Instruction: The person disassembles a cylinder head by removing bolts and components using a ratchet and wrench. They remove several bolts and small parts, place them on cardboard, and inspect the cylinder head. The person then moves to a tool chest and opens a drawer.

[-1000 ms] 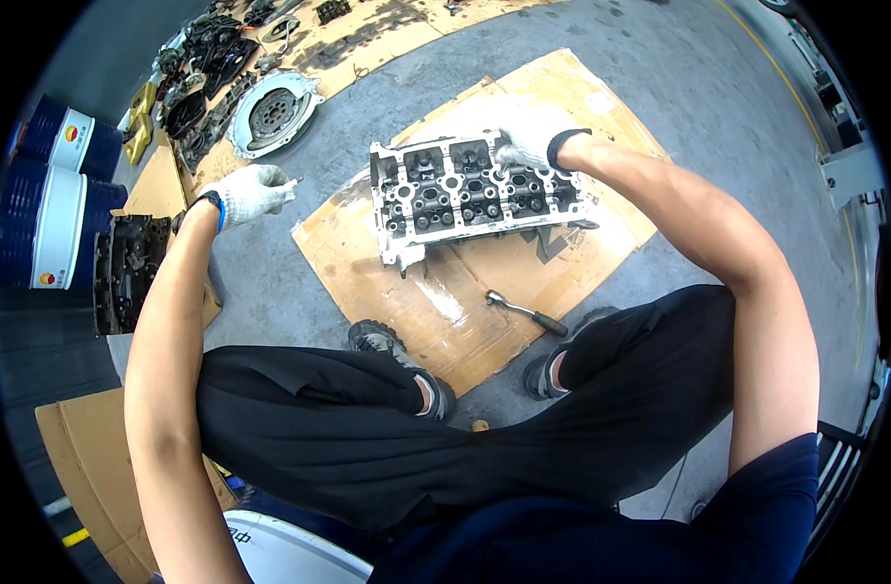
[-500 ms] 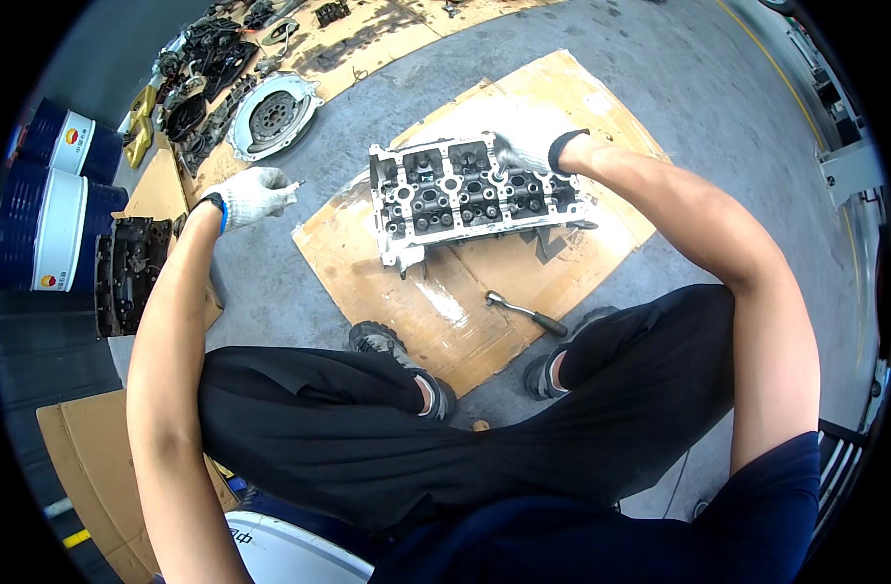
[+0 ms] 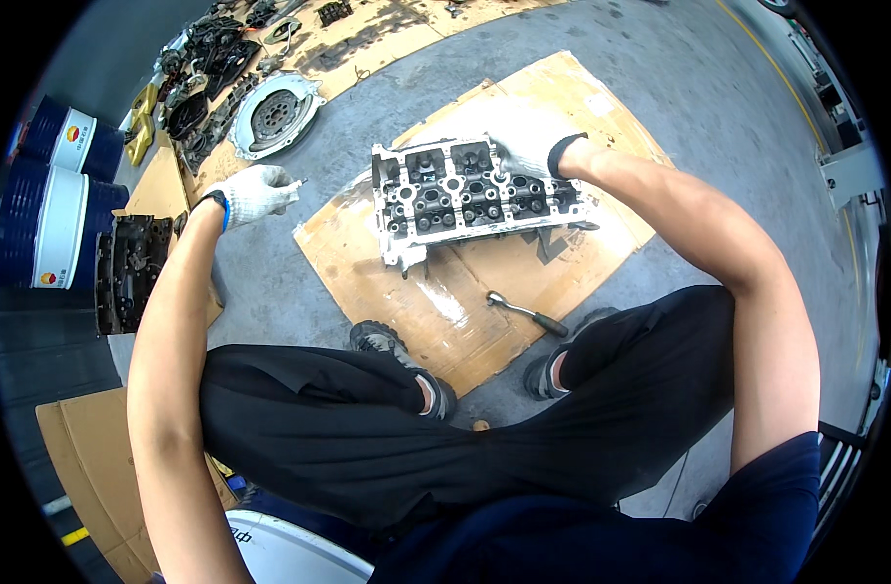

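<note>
We see the cylinder head (image 3: 474, 195) lying across the middle of the cardboard sheet (image 3: 445, 302), our gloved right hand (image 3: 525, 156) resting on its far edge (whether it grips, we cannot tell). The left hand (image 3: 255, 192) pinches a small metal part (image 3: 297, 182) over the floor. A ratchet (image 3: 525, 313) lies near the cardboard's near edge.

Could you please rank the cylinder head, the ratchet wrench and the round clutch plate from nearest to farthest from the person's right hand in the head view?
From the right hand:
1. Cylinder head, directly under the hand, on the cardboard.
2. Ratchet wrench, lower on the cardboard, near the shoes.
3. Round clutch plate, far left on the floor.
</note>
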Demonstrator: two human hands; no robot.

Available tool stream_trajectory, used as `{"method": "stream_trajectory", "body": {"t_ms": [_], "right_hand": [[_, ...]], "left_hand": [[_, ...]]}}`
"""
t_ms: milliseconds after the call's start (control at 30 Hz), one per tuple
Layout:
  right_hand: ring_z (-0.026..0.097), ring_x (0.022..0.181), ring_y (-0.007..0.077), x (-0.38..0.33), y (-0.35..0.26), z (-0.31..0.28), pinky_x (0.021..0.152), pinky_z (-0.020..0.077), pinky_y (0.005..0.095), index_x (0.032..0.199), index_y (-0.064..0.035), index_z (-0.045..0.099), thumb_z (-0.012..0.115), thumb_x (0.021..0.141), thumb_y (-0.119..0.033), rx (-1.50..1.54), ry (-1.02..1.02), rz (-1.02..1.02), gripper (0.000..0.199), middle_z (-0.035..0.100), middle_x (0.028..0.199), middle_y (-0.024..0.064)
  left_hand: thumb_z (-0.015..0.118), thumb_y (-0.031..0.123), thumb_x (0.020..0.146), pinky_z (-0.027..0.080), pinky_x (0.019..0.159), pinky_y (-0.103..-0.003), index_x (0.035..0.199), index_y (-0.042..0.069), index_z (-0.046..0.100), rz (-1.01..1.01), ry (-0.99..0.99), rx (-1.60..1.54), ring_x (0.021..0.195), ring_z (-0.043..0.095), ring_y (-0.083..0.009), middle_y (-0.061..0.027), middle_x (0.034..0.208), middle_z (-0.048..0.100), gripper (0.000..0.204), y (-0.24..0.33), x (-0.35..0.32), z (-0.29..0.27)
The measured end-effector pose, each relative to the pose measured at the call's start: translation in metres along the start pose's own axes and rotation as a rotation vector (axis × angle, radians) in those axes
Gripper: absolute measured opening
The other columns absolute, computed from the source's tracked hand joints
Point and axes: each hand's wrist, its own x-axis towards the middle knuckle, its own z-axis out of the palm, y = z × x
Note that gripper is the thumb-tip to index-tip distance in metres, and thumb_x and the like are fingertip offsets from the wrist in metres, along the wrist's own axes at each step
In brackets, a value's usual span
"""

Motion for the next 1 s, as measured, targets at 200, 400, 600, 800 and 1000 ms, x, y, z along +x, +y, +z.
{"method": "stream_trajectory", "body": {"t_ms": [200,400,600,800,1000], "right_hand": [[0.065,0.109,0.0376,-0.008,-0.014,-0.028,0.094,0.0526,0.0429,0.126,-0.0129,0.067,0.056,0.092,-0.013,-0.035,-0.098,0.043,0.035,0.068,0.121,0.0187],[0.068,0.095,0.0363,0.000,0.010,-0.010,0.084,0.0539,0.0441,0.106,-0.0093,0.072,0.058,0.089,-0.012,0.035,0.042,0.014,0.023,0.072,0.103,0.0189],[0.066,0.074,0.0232,-0.018,0.012,-0.082,0.069,0.0524,0.0362,0.100,-0.0040,0.069,0.064,0.094,-0.030,0.295,0.029,0.285,0.027,0.070,0.083,0.0105],[0.055,0.061,0.0031,-0.038,0.008,-0.104,0.053,0.0443,0.0175,0.105,-0.0025,0.064,0.063,0.101,-0.027,1.114,0.116,0.512,0.025,0.060,0.074,-0.0019],[0.051,0.058,0.0054,-0.047,0.015,-0.102,0.049,0.0433,0.0196,0.106,-0.0022,0.061,0.059,0.103,-0.022,1.434,0.210,0.499,0.020,0.059,0.073,-0.0010]], "left_hand": [[0.064,0.036,0.100,0.053,0.075,-0.032,0.105,0.001,0.065,-0.019,0.017,-0.067,0.079,0.064,-0.0137,-0.0052,0.087,0.067,0.036,-0.002,0.003,0.002],[0.063,0.038,0.101,0.056,0.080,-0.030,0.113,0.004,0.062,0.034,0.046,-0.452,0.087,0.064,-0.0124,-0.0030,0.096,0.064,0.036,-0.005,0.009,0.003],[0.059,0.043,0.102,0.057,0.083,-0.031,0.110,0.005,0.060,0.219,0.036,-0.526,0.091,0.064,-0.0134,-0.0031,0.101,0.063,0.039,0.048,0.006,-0.001],[0.055,0.044,0.104,0.057,0.091,-0.035,0.119,0.002,0.061,0.426,-0.096,-0.729,0.104,0.067,-0.0183,-0.0096,0.117,0.068,0.045,0.095,0.004,0.014],[0.054,0.040,0.105,0.063,0.079,-0.033,0.122,-0.002,0.060,0.440,-0.248,-0.952,0.098,0.068,-0.0209,-0.0172,0.116,0.068,0.046,0.117,-0.006,0.018]]}}
